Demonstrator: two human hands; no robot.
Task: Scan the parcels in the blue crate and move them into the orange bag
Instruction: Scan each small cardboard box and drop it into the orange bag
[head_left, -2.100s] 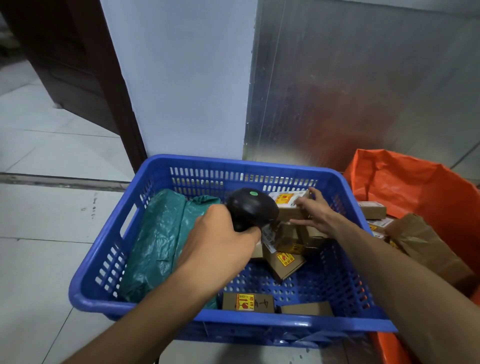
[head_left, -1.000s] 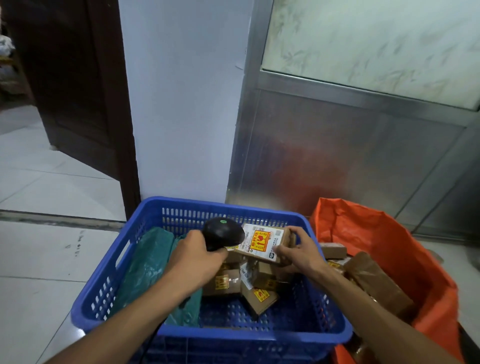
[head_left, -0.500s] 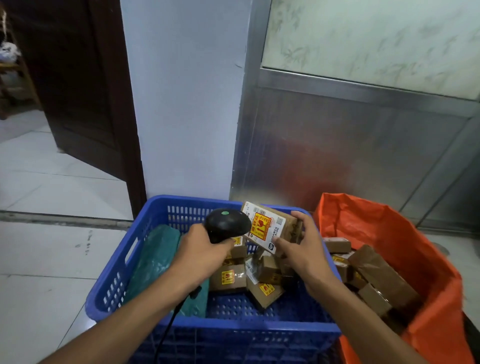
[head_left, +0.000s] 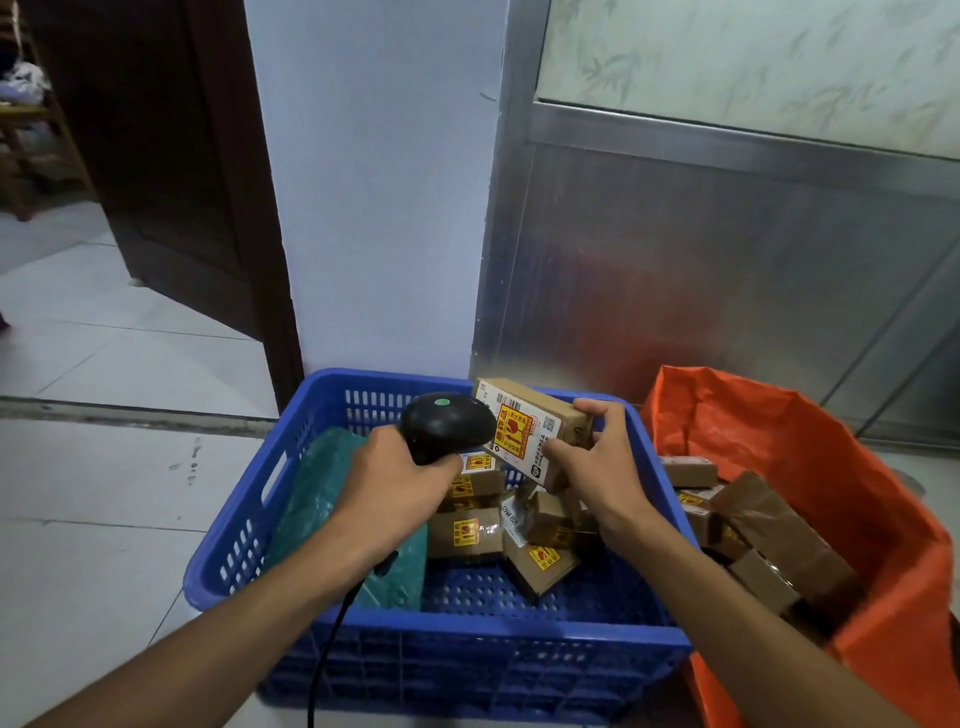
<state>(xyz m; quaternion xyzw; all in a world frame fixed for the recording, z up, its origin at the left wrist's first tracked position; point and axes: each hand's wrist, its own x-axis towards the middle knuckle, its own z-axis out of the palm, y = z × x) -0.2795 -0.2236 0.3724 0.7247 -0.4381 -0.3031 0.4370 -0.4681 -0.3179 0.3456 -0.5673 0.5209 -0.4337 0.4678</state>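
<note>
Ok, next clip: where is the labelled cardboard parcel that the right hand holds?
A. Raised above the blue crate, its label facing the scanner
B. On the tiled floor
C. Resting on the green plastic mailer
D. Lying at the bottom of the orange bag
A: the right hand holds the labelled cardboard parcel above the blue crate, right beside the black handheld scanner in the left hand.
</note>
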